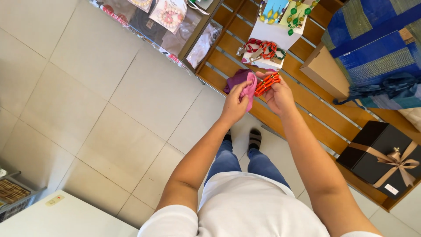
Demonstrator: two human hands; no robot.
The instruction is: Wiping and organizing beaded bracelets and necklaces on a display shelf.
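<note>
You stand on a floor (pixel 87 101) of big pale tiles. A wooden slat shelf (pixel 307 105) is in front of you. A white table (pixel 61 217) sits low at your left.

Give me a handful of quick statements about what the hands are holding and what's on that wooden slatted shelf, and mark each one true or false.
1. The left hand holds a pink cloth. True.
2. The right hand holds a green bead necklace. False: it holds an orange beaded bracelet.
3. A black gift box tied with a tan ribbon bow sits on the wooden slatted shelf. True.
4. The two hands are far apart, one on the shelf and one at the person's side. False: they are close together in front of the person, over the shelf's edge.
5. The floor is dark carpet. False: it is pale tile.
</note>
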